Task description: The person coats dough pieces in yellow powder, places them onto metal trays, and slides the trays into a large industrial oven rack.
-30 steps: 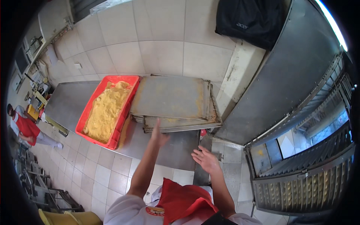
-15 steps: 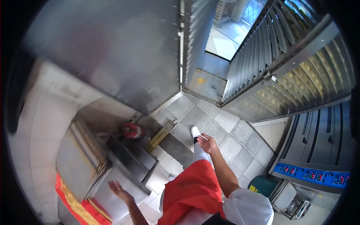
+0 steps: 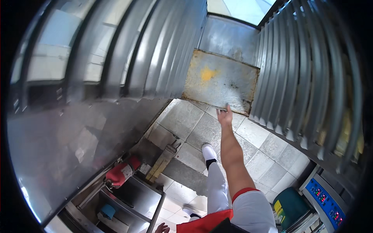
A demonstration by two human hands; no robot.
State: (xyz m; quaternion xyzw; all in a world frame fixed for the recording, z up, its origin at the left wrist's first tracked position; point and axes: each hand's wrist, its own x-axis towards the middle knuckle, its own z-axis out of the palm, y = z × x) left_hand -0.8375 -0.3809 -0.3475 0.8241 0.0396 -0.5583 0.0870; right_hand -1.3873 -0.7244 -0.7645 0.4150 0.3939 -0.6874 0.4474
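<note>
My right hand (image 3: 224, 115) reaches forward and grips the near edge of a metal tray (image 3: 217, 79), which has rusty edges and a yellow patch. The tray lies flat between two banks of slanted metal runners, with a plain metal panel (image 3: 228, 37) beyond it. My thumb is on top of the edge and the fingers curl at it. My left hand (image 3: 162, 229) hangs low at the bottom edge beside my red apron, partly cut off, fingers loosely apart and holding nothing.
Runners (image 3: 291, 73) line both sides. A red fire extinguisher (image 3: 116, 176) stands by steel shelving at lower left with a small blue object (image 3: 108, 211). A green bin (image 3: 287, 206) and a blue control panel (image 3: 322, 200) are at lower right. My feet are on tiled floor.
The view has swung from the bench with the red tub and stacked trays to the racks, now much closer. My right hand has moved forward onto the tray edge; my left has dropped low.
</note>
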